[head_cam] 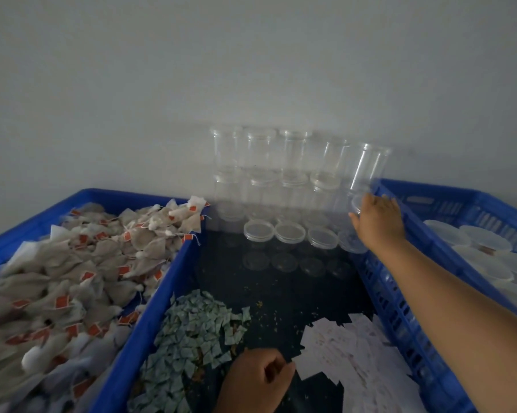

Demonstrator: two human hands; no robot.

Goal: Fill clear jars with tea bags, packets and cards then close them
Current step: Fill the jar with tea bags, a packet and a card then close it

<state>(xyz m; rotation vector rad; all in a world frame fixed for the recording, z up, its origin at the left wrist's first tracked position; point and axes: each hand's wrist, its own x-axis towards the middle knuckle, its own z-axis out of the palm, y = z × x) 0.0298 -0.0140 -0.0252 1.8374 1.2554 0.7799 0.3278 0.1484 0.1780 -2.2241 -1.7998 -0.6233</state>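
Clear jars stand stacked in two rows against the back wall, with several shallow clear lids in front of them. My right hand reaches to the right end of the stack and grips the lower end of a tilted clear jar. My left hand rests low on the dark table with fingers curled, and nothing shows inside them. It sits between a heap of green packets and a spread of white cards. Tea bags with orange tags fill the crate on the left.
A blue crate holds the tea bags on the left. Another blue crate on the right holds white lidded containers. Tea crumbs are scattered over the table. A plain wall closes off the back.
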